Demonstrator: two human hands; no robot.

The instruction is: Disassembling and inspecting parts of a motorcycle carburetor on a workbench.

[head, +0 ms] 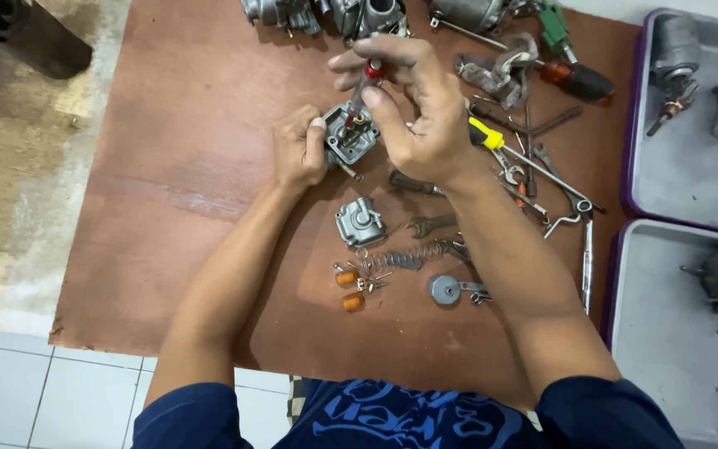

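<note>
Gripping the carburettor body (pixel 349 137) in my left hand (pixel 297 151), I hold it just above the tabletop (pixel 176 150) at upper centre of the frame, fingers clenched around its left side with the open face turned up. My right hand (pixel 413 104) pinches a red-handled screwdriver (pixel 367 79) between thumb and fingertips; the shaft runs down and left into the body's open face, tip among the brass fittings.

Step in hand, as I judge it: turning a small screw or jet inside the body. The next move calls for keeping the shaft in line with the fitting and the left grip firm so the body does not twist.

Directly below lies the detached float bowl (pixel 360 222). Lower still, a coil spring (pixel 405 256), two orange caps (pixel 349 289), small loose screws and a round metal disc (pixel 444 288). To the right, a yellow-handled tool (pixel 485 133), spanners (pixel 542 179) and a grey rag (pixel 500 71). At the far right edge, two grey trays (pixel 666 183) hold further engine parts.
</note>
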